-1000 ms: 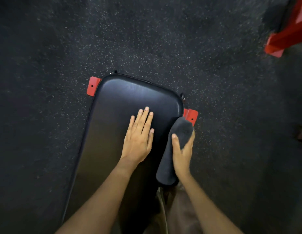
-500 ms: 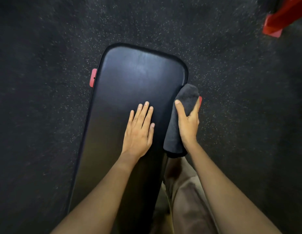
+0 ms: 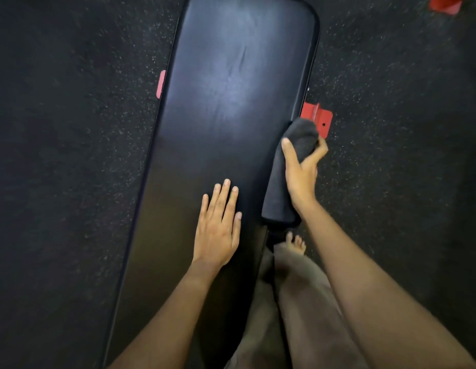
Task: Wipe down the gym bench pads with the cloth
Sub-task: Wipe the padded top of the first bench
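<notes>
Our right hand (image 3: 302,169) grips the cloth (image 3: 287,179) against the pad's (image 3: 231,102) right edge. Our left hand (image 3: 218,227) rests flat, bracing; we should press firmly along that edge.

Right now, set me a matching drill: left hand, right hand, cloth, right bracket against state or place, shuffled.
1 left hand
2 right hand
3 cloth
4 right bracket

a red, just beyond the cloth's far end
b flat on the pad, fingers straight
c grips the cloth
d dark grey, along the pad's right edge

Pairs: 1-b, 2-c, 3-d, 4-a
</notes>
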### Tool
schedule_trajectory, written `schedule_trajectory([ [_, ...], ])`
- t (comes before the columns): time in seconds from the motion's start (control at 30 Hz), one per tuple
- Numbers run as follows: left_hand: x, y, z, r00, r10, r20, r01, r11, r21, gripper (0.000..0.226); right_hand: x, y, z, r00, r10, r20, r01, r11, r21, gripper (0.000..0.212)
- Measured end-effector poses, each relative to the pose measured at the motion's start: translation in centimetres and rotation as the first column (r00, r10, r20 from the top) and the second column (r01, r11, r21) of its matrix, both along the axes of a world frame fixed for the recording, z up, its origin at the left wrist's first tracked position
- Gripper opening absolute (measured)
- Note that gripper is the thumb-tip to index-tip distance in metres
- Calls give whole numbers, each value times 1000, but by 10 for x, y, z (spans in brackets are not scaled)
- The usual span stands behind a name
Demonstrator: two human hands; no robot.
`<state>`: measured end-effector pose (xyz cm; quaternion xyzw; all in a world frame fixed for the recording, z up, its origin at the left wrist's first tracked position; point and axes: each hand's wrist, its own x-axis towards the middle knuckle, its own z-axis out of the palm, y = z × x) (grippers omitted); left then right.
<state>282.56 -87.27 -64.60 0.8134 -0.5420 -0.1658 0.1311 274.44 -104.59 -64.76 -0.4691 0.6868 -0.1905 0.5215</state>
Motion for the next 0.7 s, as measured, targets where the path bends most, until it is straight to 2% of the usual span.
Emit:
schedule_trajectory([
  [0.1,-9,14,-1,1000,21,23,-21,1000,-12,48,-2,17,4,1000,16,5,-15,998,-55,71],
  [0.3,-43,77,-3,995,87,56,-83,995,-63,48,-46,137,-2,994,74,80,-72,997,-29,77],
  [0.43,-74,147,-4,985,166,49,-162,983,-86,47,-74,212,-3,988,93,121,-93,996,-5,78],
  [0.53,-97,208,-2,985,167,34,-166,985,-50,48,-88,260,-3,988,87,125,-88,996,-2,74],
  [0.7,-128,300,0,982,182,45,-182,983,6,49,-110,327,-3,988,87,129,-89,996,13,80],
])
